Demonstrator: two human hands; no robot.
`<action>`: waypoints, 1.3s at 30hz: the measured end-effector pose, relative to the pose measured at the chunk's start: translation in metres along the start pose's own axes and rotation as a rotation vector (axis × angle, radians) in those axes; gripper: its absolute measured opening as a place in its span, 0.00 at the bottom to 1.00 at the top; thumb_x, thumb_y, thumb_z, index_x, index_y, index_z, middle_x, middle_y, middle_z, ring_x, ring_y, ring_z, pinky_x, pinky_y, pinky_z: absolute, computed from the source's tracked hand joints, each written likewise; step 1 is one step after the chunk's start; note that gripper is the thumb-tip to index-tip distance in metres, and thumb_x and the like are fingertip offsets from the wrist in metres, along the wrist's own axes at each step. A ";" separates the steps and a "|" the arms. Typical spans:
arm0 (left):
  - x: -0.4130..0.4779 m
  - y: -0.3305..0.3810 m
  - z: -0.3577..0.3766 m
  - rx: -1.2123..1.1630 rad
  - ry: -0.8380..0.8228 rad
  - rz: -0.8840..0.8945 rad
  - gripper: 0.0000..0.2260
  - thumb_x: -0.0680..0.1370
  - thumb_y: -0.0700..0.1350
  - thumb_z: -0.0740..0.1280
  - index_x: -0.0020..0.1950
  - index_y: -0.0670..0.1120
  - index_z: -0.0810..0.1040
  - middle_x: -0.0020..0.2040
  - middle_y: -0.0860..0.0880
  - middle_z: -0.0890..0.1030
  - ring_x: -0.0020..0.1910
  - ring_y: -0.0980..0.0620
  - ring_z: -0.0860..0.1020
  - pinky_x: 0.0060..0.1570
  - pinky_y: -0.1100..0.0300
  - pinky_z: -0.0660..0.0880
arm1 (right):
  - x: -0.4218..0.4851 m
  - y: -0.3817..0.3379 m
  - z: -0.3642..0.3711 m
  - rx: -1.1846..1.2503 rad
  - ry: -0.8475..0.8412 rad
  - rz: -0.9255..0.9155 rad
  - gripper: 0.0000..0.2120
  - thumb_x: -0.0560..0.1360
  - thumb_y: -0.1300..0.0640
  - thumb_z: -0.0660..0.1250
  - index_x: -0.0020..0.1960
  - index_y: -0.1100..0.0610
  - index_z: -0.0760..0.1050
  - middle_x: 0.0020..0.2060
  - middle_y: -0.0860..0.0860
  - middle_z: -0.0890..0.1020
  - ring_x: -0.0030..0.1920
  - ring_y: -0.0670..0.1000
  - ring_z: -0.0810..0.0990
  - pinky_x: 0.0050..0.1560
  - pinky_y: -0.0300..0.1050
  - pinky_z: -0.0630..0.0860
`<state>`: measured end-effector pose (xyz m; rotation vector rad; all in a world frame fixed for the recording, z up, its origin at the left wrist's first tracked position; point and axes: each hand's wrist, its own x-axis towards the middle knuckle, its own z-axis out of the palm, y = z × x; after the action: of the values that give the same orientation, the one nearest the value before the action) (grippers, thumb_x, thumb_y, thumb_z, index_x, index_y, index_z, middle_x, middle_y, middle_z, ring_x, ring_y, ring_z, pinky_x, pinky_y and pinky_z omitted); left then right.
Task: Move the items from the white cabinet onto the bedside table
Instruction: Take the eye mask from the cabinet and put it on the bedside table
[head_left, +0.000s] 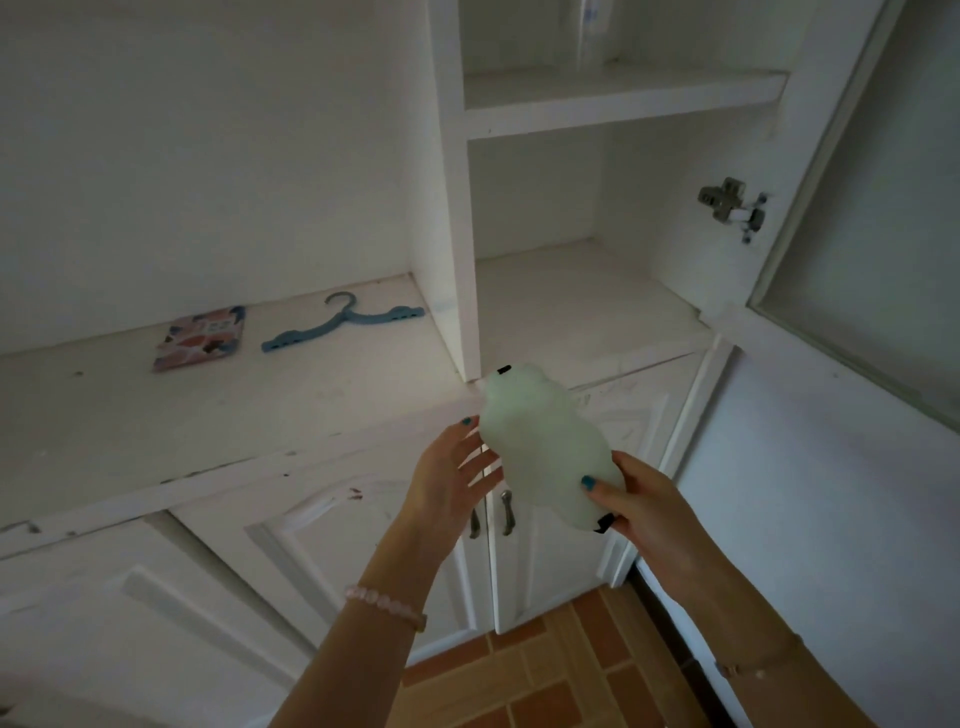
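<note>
Cabinet bay (587, 296) open-fronted; door (857, 249) juts right; hanger (345, 322), card (200, 338) on counter (156, 415).

Top edge cut off the clear container (589, 36) on the upper shelf (623, 93); print on the patterned card (201, 338) was too small to read.

The white cabinet (451, 208) looks like matt painted wood, its table (208, 415) scuffed and stained. The pale green mask (540, 441) looks like soft, matt cloth. The blue hanger (340, 326) seems smooth plastic, the hinge (730, 203) bare metal, the door pane (872, 260) frosted glass
</note>
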<state>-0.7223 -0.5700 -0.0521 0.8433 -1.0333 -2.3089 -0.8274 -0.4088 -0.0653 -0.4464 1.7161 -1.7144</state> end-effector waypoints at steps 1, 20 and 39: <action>-0.002 0.000 -0.003 -0.016 -0.007 -0.014 0.08 0.79 0.43 0.60 0.49 0.43 0.78 0.44 0.46 0.82 0.43 0.47 0.80 0.45 0.54 0.77 | -0.004 0.002 0.003 0.002 0.005 0.004 0.13 0.74 0.64 0.66 0.58 0.56 0.75 0.51 0.54 0.81 0.52 0.53 0.80 0.46 0.43 0.79; -0.095 -0.022 -0.009 0.149 0.112 0.203 0.09 0.78 0.36 0.60 0.46 0.44 0.79 0.37 0.49 0.82 0.36 0.51 0.80 0.40 0.57 0.79 | -0.069 0.009 0.001 -0.059 -0.161 -0.047 0.12 0.73 0.62 0.67 0.56 0.55 0.76 0.50 0.53 0.82 0.51 0.51 0.80 0.52 0.48 0.78; -0.426 -0.111 -0.102 -0.279 0.742 0.455 0.09 0.77 0.42 0.59 0.45 0.41 0.78 0.40 0.45 0.81 0.41 0.46 0.79 0.46 0.52 0.76 | -0.275 0.078 0.064 -0.282 -0.937 0.004 0.10 0.74 0.63 0.66 0.54 0.55 0.75 0.49 0.54 0.81 0.48 0.56 0.81 0.46 0.51 0.81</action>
<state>-0.3711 -0.2854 -0.0471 1.0854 -0.4876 -1.5103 -0.5699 -0.2692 -0.0784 -1.1507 1.2218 -0.9702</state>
